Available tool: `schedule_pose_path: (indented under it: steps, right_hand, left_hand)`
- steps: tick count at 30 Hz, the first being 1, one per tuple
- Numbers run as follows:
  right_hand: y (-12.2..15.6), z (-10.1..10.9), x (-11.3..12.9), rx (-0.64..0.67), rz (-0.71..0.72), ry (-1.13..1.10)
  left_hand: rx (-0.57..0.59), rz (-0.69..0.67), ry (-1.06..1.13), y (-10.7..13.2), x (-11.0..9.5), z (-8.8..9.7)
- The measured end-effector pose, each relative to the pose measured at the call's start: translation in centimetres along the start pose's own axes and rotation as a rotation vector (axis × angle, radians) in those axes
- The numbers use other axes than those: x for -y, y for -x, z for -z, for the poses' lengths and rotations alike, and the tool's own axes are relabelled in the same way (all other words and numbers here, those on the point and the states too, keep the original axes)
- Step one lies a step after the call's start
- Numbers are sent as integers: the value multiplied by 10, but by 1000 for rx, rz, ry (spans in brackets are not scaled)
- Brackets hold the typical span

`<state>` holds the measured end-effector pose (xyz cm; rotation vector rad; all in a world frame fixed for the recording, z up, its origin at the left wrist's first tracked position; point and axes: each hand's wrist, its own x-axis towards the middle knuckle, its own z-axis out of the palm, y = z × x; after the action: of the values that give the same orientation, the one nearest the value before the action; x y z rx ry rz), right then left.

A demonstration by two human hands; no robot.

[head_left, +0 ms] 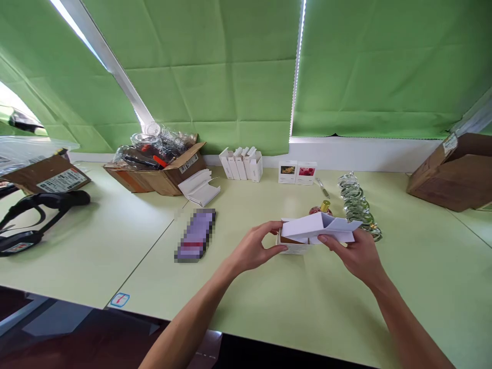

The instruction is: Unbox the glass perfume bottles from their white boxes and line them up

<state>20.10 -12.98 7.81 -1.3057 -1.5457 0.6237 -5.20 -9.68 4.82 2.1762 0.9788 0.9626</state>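
My left hand (253, 248) grips the left side of a small white box (298, 249), its thumb on the near face and fingers behind. Brown shows inside this box. My right hand (359, 256) is closed on a white carton (305, 226), which lies tilted over the box, its flaps open at the right end. Whether the carton's left end enters the box is hidden. Just behind the carton stands a reddish bottle with a gold cap (326, 206), partly covered. A small slim clear item (322, 187) lies beyond it.
Clear shiny rounded items (351, 197) form a row to the right. Two picture-fronted boxes (298, 173), several white cartons (241, 165) and an opened carton (200, 188) are at the back. A blurred-out phone (196, 234) lies left. Cardboard boxes (154, 179) and a black headset (42, 215) are farther out.
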Motion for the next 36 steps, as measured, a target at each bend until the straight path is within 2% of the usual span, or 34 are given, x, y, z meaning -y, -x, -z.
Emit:
schedule_pose_path:
  steps: [7,11,17,22,26,29,36]
  right_hand:
    - [-4,6,2,74,11,128]
    - [-5,6,6,77,11,166]
    - [1,4,9,101,82,233]
    - [3,-4,13,14,142,261]
    - [0,-7,15,-25,140,298]
    - [-3,-4,17,-1,148,346]
    - [-10,3,26,157,123,455]
  left_hand:
    - [-5,4,-21,0,2,-3]
    - [-34,-22,-109,2,4,-6]
    - [-5,-45,-271,3,3,-7]
    - [-13,-77,-342,4,3,-10]
    - [-45,-40,-317,5,6,-14]
    - [-48,-24,-299,6,7,-16]
    - [-8,-106,-336,3,3,-13]
